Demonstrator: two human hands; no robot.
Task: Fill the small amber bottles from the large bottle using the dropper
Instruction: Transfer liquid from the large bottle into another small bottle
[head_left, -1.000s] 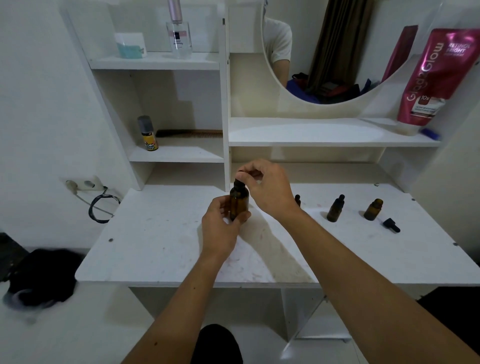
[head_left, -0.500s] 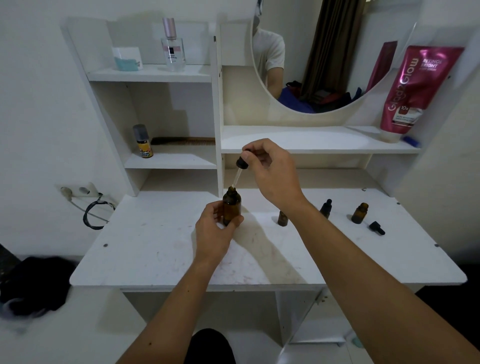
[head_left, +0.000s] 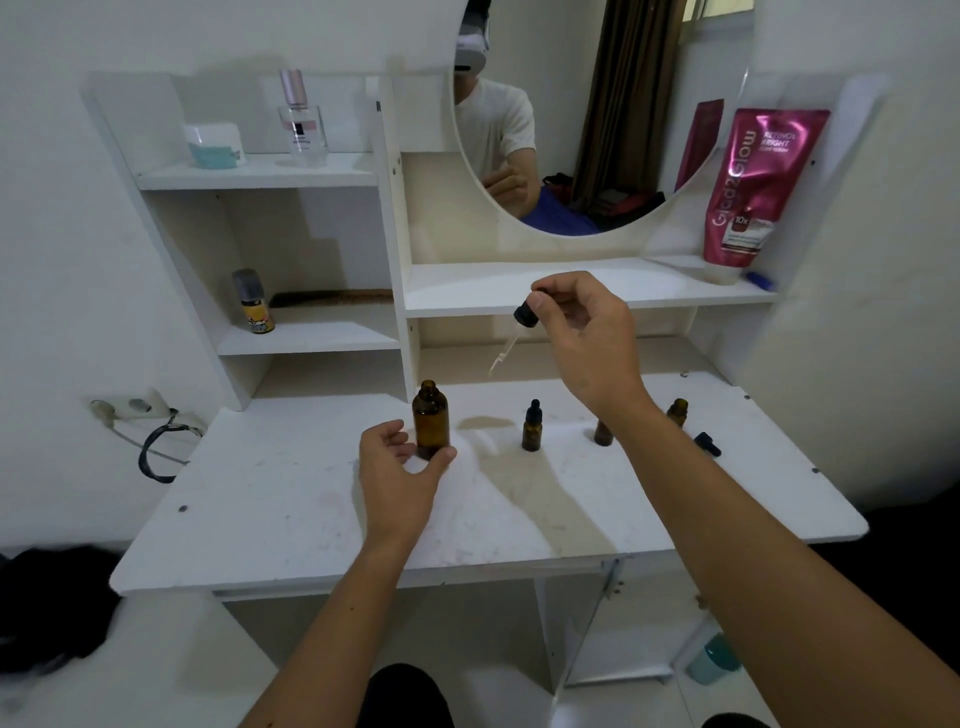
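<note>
Head view: my right hand (head_left: 582, 332) pinches the dropper (head_left: 511, 335) above the desk (head_left: 260, 493), right of the uncapped big bottle (head_left: 430, 423). My left hand (head_left: 400, 470) loosely cups that bottle's base. Small bottles (head_left: 531, 433) stand farther right.

Large amber bottle (head_left: 430, 425) stands upright and uncapped on the desk. Its black-bulbed glass dropper (head_left: 511, 336) is held tilted above. Three small amber bottles (head_left: 531, 433) stand rightward; one is capped.

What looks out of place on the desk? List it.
A loose black dropper cap lies on its side on the desk, near the far-right small amber bottle, which stands uncapped. The large bottle is also open, its dropper held by the right hand. No spill shows.
</note>
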